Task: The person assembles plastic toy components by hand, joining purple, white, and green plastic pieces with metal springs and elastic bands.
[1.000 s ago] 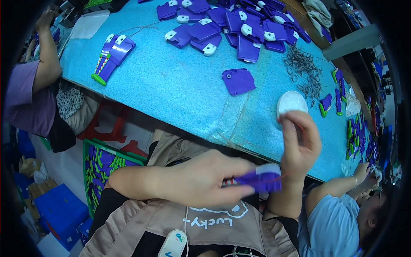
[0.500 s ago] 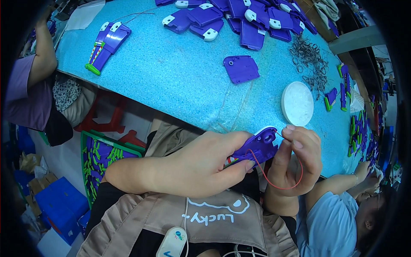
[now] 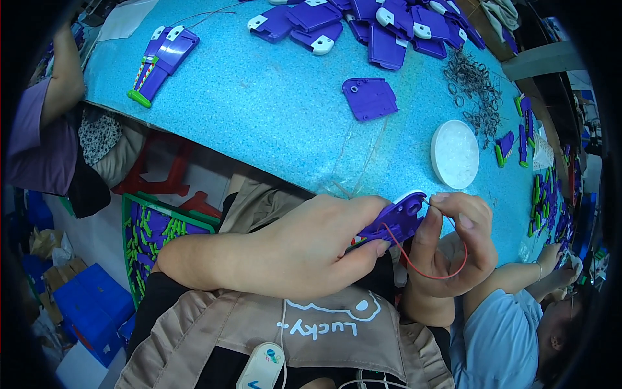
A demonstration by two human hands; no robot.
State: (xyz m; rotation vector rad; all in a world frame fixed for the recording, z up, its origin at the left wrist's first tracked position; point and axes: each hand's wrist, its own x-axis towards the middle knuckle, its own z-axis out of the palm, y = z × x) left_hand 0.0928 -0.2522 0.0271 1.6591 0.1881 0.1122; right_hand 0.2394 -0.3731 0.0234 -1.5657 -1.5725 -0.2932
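Blue speckled table (image 3: 259, 110) fills the space ahead of us, with twelve o'clock straight across it. Toward one o'clock we see a heap of purple panels (image 3: 387, 55) with white corners, and below it one loose panel (image 3: 369, 99). Dark wire rings (image 3: 473, 94) lie in a tangle nearer two o'clock, and a white dish (image 3: 455, 154) sits between them and us. A green crate (image 3: 194, 220) of purple and green pieces stands at eight o'clock.

Our left hand (image 3: 291, 249) is closed around a purple casing (image 3: 400, 222), thumb on one side and fingers on the other, just over the table's near edge. Our right hand (image 3: 460, 240), at the casing's four o'clock side, has thumb and forefinger pinched on what seems to be the end of a red wire (image 3: 442, 277), which loops down from the casing's inside.

We judge that too hard a tug could pull the wire from its seat, and that a loose pinch could let so thin an end slip away. The slack loop might also snag on a finger, and a weak left grip could let the casing twist.

The casing's long axis runs from eight to two o'clock, its rounded, white-edged end pointing at two, hollow face toward us; our left palm hides the other end.
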